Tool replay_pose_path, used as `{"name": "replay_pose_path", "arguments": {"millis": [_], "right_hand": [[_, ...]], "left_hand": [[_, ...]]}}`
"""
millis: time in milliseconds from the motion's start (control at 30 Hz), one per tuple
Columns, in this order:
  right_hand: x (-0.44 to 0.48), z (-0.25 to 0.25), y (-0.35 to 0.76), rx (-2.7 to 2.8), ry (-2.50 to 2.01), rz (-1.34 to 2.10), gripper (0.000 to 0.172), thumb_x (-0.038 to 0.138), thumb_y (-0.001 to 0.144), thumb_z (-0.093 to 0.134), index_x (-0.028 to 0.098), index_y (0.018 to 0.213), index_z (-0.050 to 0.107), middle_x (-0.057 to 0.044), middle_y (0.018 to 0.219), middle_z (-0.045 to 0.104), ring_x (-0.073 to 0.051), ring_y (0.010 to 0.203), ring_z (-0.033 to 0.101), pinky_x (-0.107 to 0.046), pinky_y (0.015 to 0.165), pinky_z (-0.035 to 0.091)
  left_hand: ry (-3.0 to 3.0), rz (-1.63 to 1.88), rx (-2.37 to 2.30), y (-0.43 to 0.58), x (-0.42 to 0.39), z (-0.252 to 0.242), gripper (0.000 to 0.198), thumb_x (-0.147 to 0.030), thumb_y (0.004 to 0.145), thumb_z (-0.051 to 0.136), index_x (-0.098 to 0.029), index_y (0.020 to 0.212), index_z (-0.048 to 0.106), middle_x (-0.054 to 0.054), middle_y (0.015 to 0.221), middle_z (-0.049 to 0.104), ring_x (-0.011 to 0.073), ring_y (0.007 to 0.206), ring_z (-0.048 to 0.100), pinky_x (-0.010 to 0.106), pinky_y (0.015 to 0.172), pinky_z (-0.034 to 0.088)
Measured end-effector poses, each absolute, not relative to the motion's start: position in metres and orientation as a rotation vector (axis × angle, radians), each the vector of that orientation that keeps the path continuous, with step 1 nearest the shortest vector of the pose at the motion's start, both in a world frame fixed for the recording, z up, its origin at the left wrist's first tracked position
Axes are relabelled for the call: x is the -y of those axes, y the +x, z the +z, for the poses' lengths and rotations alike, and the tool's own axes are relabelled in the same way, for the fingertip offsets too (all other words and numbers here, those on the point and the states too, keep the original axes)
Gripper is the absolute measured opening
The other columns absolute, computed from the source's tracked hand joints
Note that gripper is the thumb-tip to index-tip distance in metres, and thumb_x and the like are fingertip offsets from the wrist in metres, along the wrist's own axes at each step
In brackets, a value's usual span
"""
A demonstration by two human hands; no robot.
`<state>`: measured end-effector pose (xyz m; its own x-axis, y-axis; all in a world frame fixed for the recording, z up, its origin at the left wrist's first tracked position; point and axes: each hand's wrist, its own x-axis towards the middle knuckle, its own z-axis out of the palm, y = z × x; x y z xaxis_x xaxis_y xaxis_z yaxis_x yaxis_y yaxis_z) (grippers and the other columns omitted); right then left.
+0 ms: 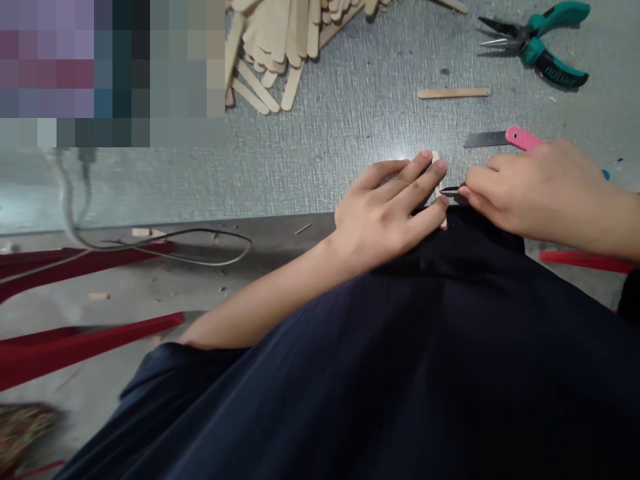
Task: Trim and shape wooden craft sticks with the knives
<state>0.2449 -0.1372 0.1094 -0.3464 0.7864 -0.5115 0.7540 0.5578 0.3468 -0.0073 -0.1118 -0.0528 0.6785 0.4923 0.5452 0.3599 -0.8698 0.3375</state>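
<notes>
At the table's near edge, a slim wooden craft stick (441, 183) lies partly hidden by my left hand (393, 200). That hand is flat, its fingers stretched out, with fingertips and thumb pressing along the stick. My right hand (510, 190) is closed around a slim dark pointed tool (451, 190), whose tip touches or nearly touches the stick; the rest of the tool is inside the fingers. Just beyond my right hand is a cutter with a pink handle (523, 138) and a grey blade, its handle end hidden behind the hand.
Pliers with green and black handles (545, 43) lie at the far right. One loose craft stick (454, 93) rests in front of them. A pile of craft sticks (275, 40) is at the back. A cable (67, 200) hangs at left over red bars (90, 347).
</notes>
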Motion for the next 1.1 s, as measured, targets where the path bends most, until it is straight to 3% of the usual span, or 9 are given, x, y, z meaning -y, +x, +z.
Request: {"name": "replay_pose_path", "arguments": {"millis": [233, 400, 533, 633, 700, 767, 867, 967, 1100], "right_hand": [[0.135, 0.108, 0.246, -2.168, 1.197, 0.06, 0.057, 0.035, 0.135, 0.034, 0.017, 0.13, 0.088, -0.015, 0.106, 0.092, -0.037, 0.09, 0.087, -0.052, 0.098, 0.066], [0.135, 0.108, 0.247, -2.18, 1.191, 0.054, 0.057, 0.035, 0.136, 0.034, 0.015, 0.131, 0.088, -0.016, 0.105, 0.091, -0.035, 0.084, 0.082, -0.045, 0.086, 0.058], [0.139, 0.112, 0.244, -2.161, 1.223, 0.038, 0.057, 0.038, 0.137, 0.035, 0.017, 0.126, 0.087, -0.015, 0.101, 0.089, -0.033, 0.083, 0.08, -0.041, 0.071, 0.042], [0.138, 0.122, 0.235, -2.117, 1.234, 0.031, 0.048, 0.034, 0.136, 0.042, 0.017, 0.121, 0.084, -0.013, 0.098, 0.087, -0.031, 0.079, 0.079, -0.039, 0.073, 0.042], [0.134, 0.133, 0.227, -2.062, 1.212, -0.01, 0.036, 0.022, 0.131, 0.049, 0.019, 0.115, 0.082, -0.01, 0.089, 0.083, -0.032, 0.084, 0.083, -0.039, 0.08, 0.047], [0.127, 0.144, 0.218, -2.023, 1.161, 0.011, 0.032, 0.015, 0.126, 0.051, 0.023, 0.111, 0.078, -0.007, 0.076, 0.072, -0.038, 0.09, 0.086, -0.04, 0.077, 0.046], [0.117, 0.154, 0.208, -1.947, 1.075, -0.018, 0.024, 0.014, 0.119, 0.058, 0.026, 0.105, 0.072, -0.001, 0.065, 0.053, -0.037, 0.071, 0.079, -0.039, 0.062, 0.039], [0.112, 0.156, 0.204, -1.891, 1.062, -0.037, 0.025, 0.009, 0.113, 0.059, 0.029, 0.1, 0.067, 0.004, 0.06, 0.037, -0.036, 0.061, 0.073, -0.038, 0.059, 0.038], [0.11, 0.156, 0.2, -1.825, 1.078, -0.057, 0.024, 0.009, 0.109, 0.059, 0.03, 0.104, 0.069, 0.002, 0.06, 0.045, -0.036, 0.056, 0.069, -0.039, 0.06, 0.041]], "left_hand": [[2.698, 1.057, -0.67, -0.005, 0.113, -0.059, 0.018, -0.045, 0.135, 0.069, -0.033, 0.142, 0.08, 0.007, 0.181, 0.085, 0.0335, 0.172, 0.081, 0.057, 0.134, 0.072], [2.725, 1.04, -0.696, -0.003, 0.112, -0.06, 0.02, -0.047, 0.135, 0.067, -0.034, 0.14, 0.081, 0.005, 0.18, 0.086, 0.0318, 0.17, 0.083, 0.056, 0.134, 0.072], [2.694, 1.022, -0.672, -0.002, 0.112, -0.059, 0.02, -0.046, 0.135, 0.068, -0.033, 0.136, 0.083, 0.006, 0.18, 0.086, 0.0352, 0.171, 0.082, 0.061, 0.134, 0.072], [2.655, 1.013, -0.661, -0.001, 0.112, -0.057, 0.018, -0.043, 0.134, 0.069, -0.033, 0.133, 0.083, 0.007, 0.18, 0.086, 0.0368, 0.173, 0.081, 0.065, 0.136, 0.072], [2.632, 0.996, -0.663, -0.001, 0.112, -0.057, 0.018, -0.042, 0.134, 0.068, -0.033, 0.133, 0.083, 0.007, 0.18, 0.086, 0.0371, 0.173, 0.08, 0.066, 0.136, 0.072], [2.609, 0.987, -0.662, -0.001, 0.112, -0.056, 0.018, -0.041, 0.134, 0.067, -0.033, 0.133, 0.083, 0.007, 0.179, 0.087, 0.037, 0.174, 0.08, 0.068, 0.138, 0.071], [2.61, 0.985, -0.669, -0.001, 0.112, -0.053, 0.021, -0.043, 0.135, 0.065, -0.033, 0.131, 0.083, 0.007, 0.179, 0.087, 0.0366, 0.175, 0.079, 0.068, 0.139, 0.071], [2.649, 0.987, -0.648, -0.003, 0.11, -0.047, 0.027, -0.045, 0.136, 0.061, -0.031, 0.129, 0.083, 0.009, 0.18, 0.086, 0.0377, 0.175, 0.079, 0.067, 0.138, 0.072], [2.693, 0.97, -0.572, -0.005, 0.108, -0.042, 0.027, -0.048, 0.135, 0.067, -0.028, 0.134, 0.084, 0.014, 0.183, 0.083, 0.0413, 0.174, 0.079, 0.067, 0.141, 0.071]]}}
